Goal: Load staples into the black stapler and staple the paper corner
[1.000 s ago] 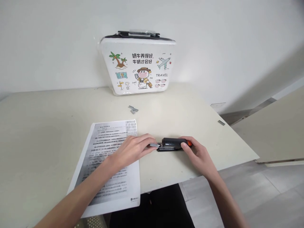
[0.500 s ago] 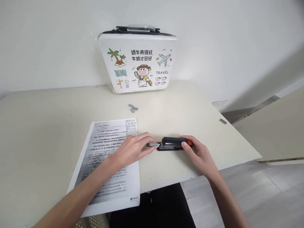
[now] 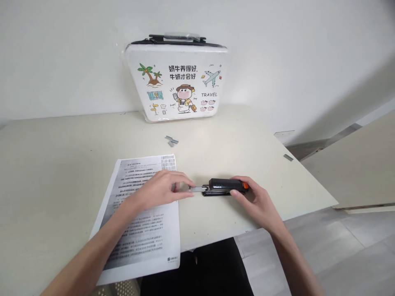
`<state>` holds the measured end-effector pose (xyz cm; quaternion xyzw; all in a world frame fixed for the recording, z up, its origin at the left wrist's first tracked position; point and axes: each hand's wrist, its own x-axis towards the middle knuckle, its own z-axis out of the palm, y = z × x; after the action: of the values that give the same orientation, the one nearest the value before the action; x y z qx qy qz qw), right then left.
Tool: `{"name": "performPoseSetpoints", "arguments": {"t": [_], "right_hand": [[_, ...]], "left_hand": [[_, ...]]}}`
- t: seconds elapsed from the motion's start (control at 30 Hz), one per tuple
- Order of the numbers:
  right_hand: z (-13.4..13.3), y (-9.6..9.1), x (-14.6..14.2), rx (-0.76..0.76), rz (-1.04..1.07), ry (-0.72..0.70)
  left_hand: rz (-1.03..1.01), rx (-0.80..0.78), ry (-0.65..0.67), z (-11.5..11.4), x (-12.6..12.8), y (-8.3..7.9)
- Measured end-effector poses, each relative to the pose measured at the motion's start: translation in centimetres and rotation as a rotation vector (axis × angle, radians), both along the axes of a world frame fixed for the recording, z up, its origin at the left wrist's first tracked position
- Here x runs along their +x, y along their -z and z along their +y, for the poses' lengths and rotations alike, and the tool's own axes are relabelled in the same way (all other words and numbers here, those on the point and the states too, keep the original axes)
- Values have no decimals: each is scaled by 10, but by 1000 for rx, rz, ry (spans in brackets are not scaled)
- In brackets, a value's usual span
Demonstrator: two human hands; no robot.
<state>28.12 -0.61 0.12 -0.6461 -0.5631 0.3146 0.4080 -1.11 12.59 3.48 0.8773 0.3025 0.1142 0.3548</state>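
A black stapler (image 3: 224, 185) with an orange part at its right end lies on the table near the front edge. My right hand (image 3: 254, 201) grips its right end, thumb in front and fingers behind. From the left end sticks out a metal staple tray (image 3: 199, 189). My left hand (image 3: 165, 190) pinches the tray's outer tip between thumb and fingers, above the edge of a printed sheet of paper (image 3: 145, 230). Whether staples lie inside the tray, I cannot tell.
Several short staple strips (image 3: 171, 141) lie beyond the paper, and another staple strip (image 3: 288, 157) is near the table's right edge. A white cartoon-printed case (image 3: 182, 82) with a black handle stands against the wall. Below the table (image 3: 61, 164) is a grey floor (image 3: 324, 255).
My left hand has moved slightly left, and more of the metal tray shows outside the stapler. My right hand still holds the stapler in about the same place.
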Motion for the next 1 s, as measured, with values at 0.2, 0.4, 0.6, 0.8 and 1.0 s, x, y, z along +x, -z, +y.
{"name": "performPoseSetpoints", "arguments": {"t": [0.2, 0.4, 0.6, 0.8, 1.0], "right_hand": [[1, -1, 3, 21, -4, -65], [0, 1, 8, 35, 34, -237], [0, 2, 7, 41, 81, -293], [1, 2, 6, 85, 96, -322], [1, 4, 7, 96, 86, -317]], "left_hand": [[-34, -268, 62, 7, -6, 1], [-173, -269, 108, -3, 9, 14], [-156, -129, 40, -10, 25, 15], [-178, -10, 56, -15, 33, 16], [-143, 78, 56, -16, 34, 22]]}}
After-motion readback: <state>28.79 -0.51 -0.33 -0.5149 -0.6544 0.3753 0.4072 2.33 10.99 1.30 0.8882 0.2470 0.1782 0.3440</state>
